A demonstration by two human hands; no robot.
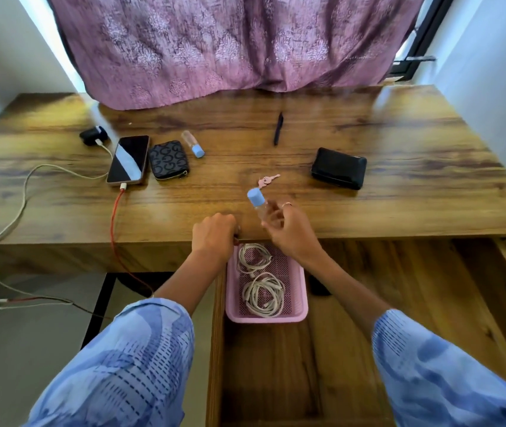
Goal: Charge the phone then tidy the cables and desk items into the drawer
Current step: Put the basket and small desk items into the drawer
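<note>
You pinched the small clear plastic bottle with the blue cap [258, 202] in the curled fingers of your right hand [288, 231], and its long axis stood tilted, cap up and leaning away from your wrist toward the far left. The pink perforated plastic basket [302, 291] in the open wooden drawer [399, 303] lay directly below and toward you from those fingertips, so I judged the coming move to be a short drop down and back, with the right hand clearly the nearer one. Your left hand [213, 234] sat just left of the bottle, fingers curled over the front edge of the brown wooden desk [399, 208]; whether it gripped anything there I could not tell.

Counted: two blue-capped bottles, one in your fingers and a second clear bottle [193, 143] lying far left of them; two coiled white cables [262, 292] already in the basket; one dark smartphone [128, 160] plugged into a red cable [114, 217]; one black patterned zip pouch [168, 161]; one black wallet [339, 168]; one black pen [278, 128]; one set of pink keys [267, 179] just beyond your fingertips.
</note>
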